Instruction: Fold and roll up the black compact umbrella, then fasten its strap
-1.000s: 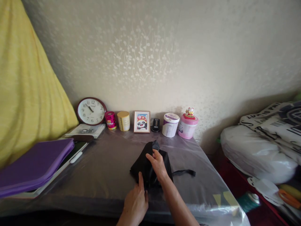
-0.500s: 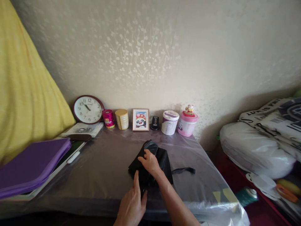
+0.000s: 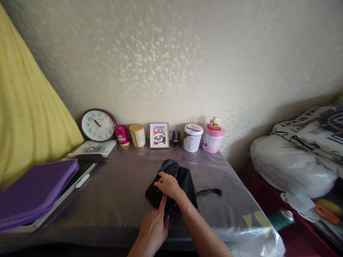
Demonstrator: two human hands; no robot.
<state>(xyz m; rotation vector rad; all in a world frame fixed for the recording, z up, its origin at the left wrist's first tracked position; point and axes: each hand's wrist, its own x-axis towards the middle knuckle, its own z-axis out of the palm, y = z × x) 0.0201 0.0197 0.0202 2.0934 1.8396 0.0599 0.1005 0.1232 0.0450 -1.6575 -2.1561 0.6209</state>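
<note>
A black folding umbrella [image 3: 187, 182] lies on the table in front of me, its thin cloth loosely gathered in uneven panels. A narrow black strap [image 3: 210, 192] trails from it to the right. My right hand [image 3: 169, 185] reaches across the top and grips the cloth with bent fingers. Lower down, my left hand [image 3: 154, 226] closes around the near end, its index finger stretched along the cloth to beneath the right hand. The part inside the left hand is mostly hidden.
Plastic covers the table [image 3: 120, 200]. A clock [image 3: 98, 125], tins [image 3: 137, 135], a picture frame [image 3: 159, 135] and tubs [image 3: 193, 138] line the wall. Purple folders [image 3: 40, 189] lie left. Beyond the right edge are a white plastic bag [image 3: 289, 164] and a spray can [image 3: 281, 219].
My left index finger has moved up and right to meet the right hand. The right hand has shifted slightly left and down over the cloth. The view has shifted a little.
</note>
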